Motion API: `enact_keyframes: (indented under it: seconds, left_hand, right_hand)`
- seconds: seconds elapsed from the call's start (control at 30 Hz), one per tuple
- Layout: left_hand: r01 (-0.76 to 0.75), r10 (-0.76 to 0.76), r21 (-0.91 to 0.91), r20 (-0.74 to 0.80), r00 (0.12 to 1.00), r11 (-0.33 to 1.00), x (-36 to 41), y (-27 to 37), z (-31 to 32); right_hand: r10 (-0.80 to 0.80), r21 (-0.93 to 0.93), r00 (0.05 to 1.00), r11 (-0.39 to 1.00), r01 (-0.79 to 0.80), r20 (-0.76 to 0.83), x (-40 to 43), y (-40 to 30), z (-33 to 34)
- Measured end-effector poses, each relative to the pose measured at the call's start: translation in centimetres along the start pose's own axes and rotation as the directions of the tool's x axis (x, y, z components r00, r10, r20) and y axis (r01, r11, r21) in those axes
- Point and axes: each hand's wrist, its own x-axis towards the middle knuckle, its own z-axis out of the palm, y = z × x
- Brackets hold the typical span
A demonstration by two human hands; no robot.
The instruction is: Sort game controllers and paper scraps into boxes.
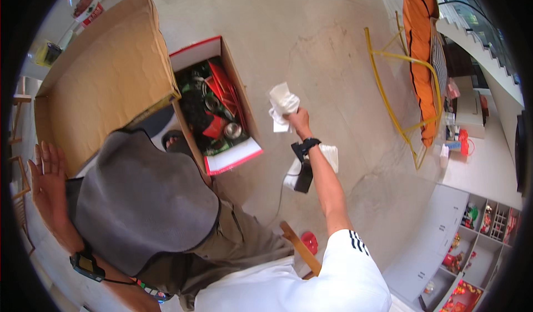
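Observation:
My right hand [300, 123] reaches out over the floor, gripping crumpled white tissue paper [284, 99]. Below that forearm lie a white pack [330, 156] and a black box-shaped device [305, 178] with a cable. My left hand [49, 183] is raised with its fingers extended and nothing held, beside a shallow cardboard tray [108, 66]. A dark grey mat [145, 191] covers my lap. To the left of the tissue stands an open carton [234, 159] with crushed green cans [212, 101] and red paper pieces [220, 85] inside.
A yellow-framed chair [381, 83] with an orange cushion [418, 62] stands on the right. Beyond it are a white counter [474, 162] and cabinet shelves [470, 245]. A wooden chair arm [302, 247] and a red slipper [309, 242] are near my right side.

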Motion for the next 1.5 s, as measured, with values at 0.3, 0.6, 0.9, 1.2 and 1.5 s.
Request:
enact_keyframes:
  seconds: [0.3, 0.6, 0.9, 1.2, 1.5]
  left_hand:
    - [-0.011, -0.003, 0.105, 0.132, 0.991, 0.994, -2.0, -0.5, 2.1]
    - [-0.005, -0.003, 0.035, 0.225, 0.974, 0.999, -6.6, -1.2, 5.0]
    - [0.22, -0.015, -0.223, 0.669, 0.743, 0.95, 3.3, -1.0, -3.8]
    - [-0.012, 0.038, -0.293, 0.082, 0.996, 0.956, 0.1, -2.4, -2.6]
    - [-0.061, 0.077, -0.34, 0.036, 0.996, 0.939, -1.0, -0.7, -3.0]
  right_hand:
    - [-0.278, 0.284, 0.956, 0.913, 0.294, -0.096, -5.1, -14.2, -15.8]
    - [-0.517, 0.37, 0.855, 0.787, 0.494, -0.04, -13.0, -32.7, -19.5]
    - [-0.823, 0.543, 0.528, 0.547, 0.637, 0.21, -18.8, -52.2, -4.8]
    - [-0.879, -0.075, 0.341, 0.336, 0.939, 0.333, -20.1, -58.1, 10.5]
    - [-0.874, -0.004, 0.224, 0.246, 0.969, 0.431, -19.6, -57.1, 10.1]
